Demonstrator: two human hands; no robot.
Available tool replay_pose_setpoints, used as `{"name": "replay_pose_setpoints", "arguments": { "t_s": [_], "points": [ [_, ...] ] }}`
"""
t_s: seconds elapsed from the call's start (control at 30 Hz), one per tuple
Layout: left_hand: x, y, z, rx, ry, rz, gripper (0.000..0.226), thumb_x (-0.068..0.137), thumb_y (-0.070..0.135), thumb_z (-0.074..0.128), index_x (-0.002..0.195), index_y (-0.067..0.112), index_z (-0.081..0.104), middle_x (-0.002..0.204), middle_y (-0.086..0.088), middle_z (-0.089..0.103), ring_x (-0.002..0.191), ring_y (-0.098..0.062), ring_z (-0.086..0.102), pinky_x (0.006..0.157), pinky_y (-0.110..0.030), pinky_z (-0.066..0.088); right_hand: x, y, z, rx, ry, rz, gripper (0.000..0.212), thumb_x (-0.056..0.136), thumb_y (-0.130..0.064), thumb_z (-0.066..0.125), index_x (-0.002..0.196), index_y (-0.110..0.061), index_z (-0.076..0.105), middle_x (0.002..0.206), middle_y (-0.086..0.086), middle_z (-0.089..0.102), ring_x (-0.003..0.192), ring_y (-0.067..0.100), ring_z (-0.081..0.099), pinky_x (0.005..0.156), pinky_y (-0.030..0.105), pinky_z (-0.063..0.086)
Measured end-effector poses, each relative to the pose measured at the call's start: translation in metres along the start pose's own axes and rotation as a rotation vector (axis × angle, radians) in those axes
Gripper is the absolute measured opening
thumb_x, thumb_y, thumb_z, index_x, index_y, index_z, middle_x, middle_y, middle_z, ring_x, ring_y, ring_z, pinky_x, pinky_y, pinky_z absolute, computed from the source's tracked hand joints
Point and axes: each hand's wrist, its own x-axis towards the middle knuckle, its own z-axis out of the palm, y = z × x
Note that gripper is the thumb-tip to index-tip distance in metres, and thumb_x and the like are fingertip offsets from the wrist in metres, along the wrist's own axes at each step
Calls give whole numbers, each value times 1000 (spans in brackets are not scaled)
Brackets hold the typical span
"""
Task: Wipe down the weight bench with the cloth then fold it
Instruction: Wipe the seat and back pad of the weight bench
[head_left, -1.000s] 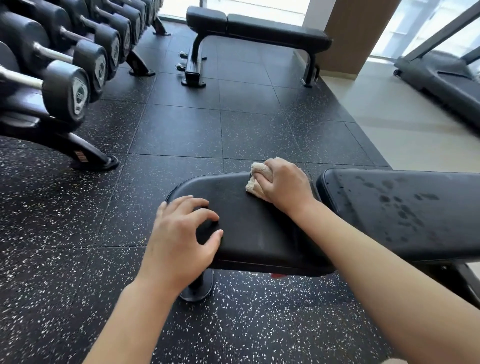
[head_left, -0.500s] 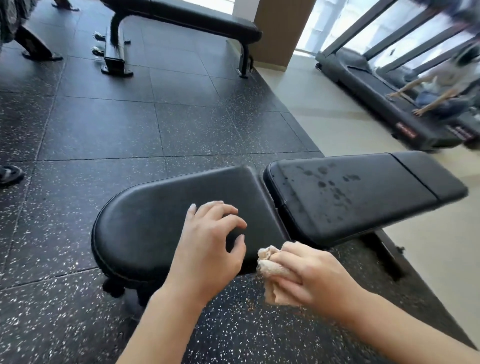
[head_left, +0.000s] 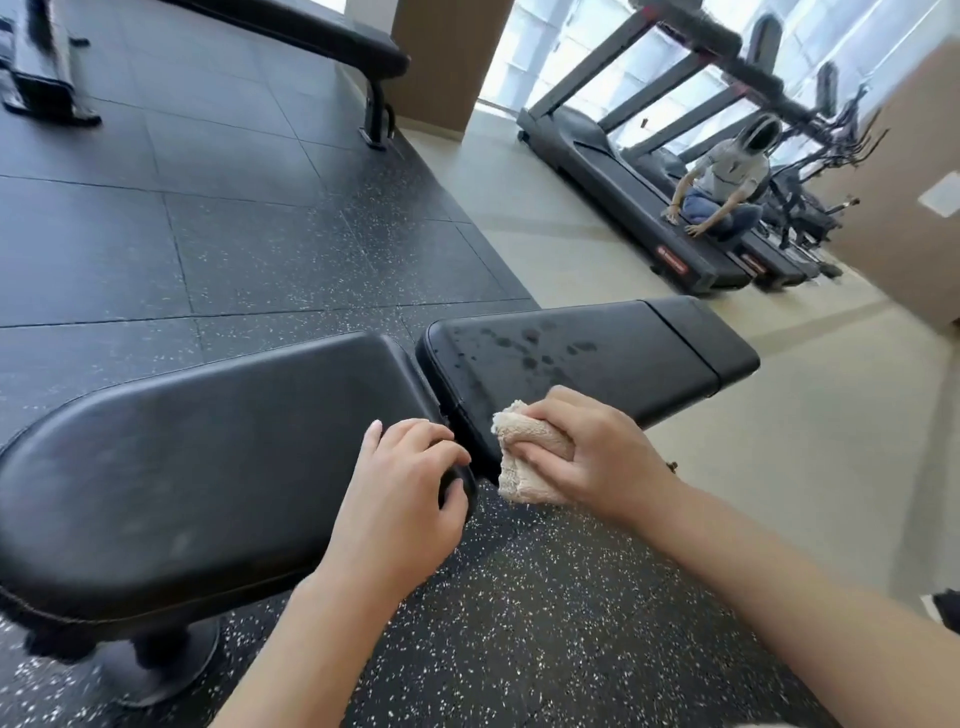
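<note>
The black padded weight bench runs across the view: a rounded seat pad on the left and a long back pad on the right, marked with dark wet spots. My right hand grips a bunched beige cloth against the near edge of the back pad, beside the gap between the pads. My left hand rests on the near right corner of the seat pad, fingers curled over its edge.
A second black bench stands at the back on the speckled rubber floor. Treadmills line the window at the right, and a person crouches on one. A tan wall corner juts in at far right.
My view swung right. My right hand carried the cloth from the seat pad's far edge, past its near side, to the back pad's near edge. My left hand shifted to the seat pad's corner.
</note>
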Motion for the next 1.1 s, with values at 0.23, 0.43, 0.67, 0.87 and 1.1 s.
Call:
{"name": "replay_pose_setpoints", "arguments": {
  "t_s": [0.23,0.43,0.67,0.87,1.1],
  "points": [
    [4,-3,13,116,129,-2,14,83,30,68,92,23,75,108,11,67,107,-18,60,107,-44,45,29,29,69,110,-1,9,22,90,-36,71,110,-25,71,90,-10,54,84,12,58,79,36,51],
    [17,7,17,282,198,-71,8,81,34,70,84,27,69,104,14,64,104,-18,58,97,-36,43,107,53,82,168,45,-88,21,88,-30,74,106,-18,74,89,-4,58,84,18,60,78,31,47],
    [20,13,18,346,215,-120,2,84,29,69,86,29,69,104,20,62,102,-13,57,90,-35,47,210,58,107,141,68,-96,29,89,-37,67,84,-8,67,86,11,61,86,34,62,75,37,44],
    [25,27,17,341,236,-208,12,81,22,76,80,31,70,101,25,63,101,-5,57,89,-32,48,160,67,86,202,-11,-234,22,89,-36,63,89,-14,68,87,4,60,84,27,63,73,34,47],
    [59,35,49,476,290,-295,5,74,28,72,72,30,69,88,19,59,92,-14,53,84,-37,43,38,111,63,455,37,-464,13,93,-38,61,97,-26,65,82,-11,44,72,9,47,68,20,43]
  ]
}}
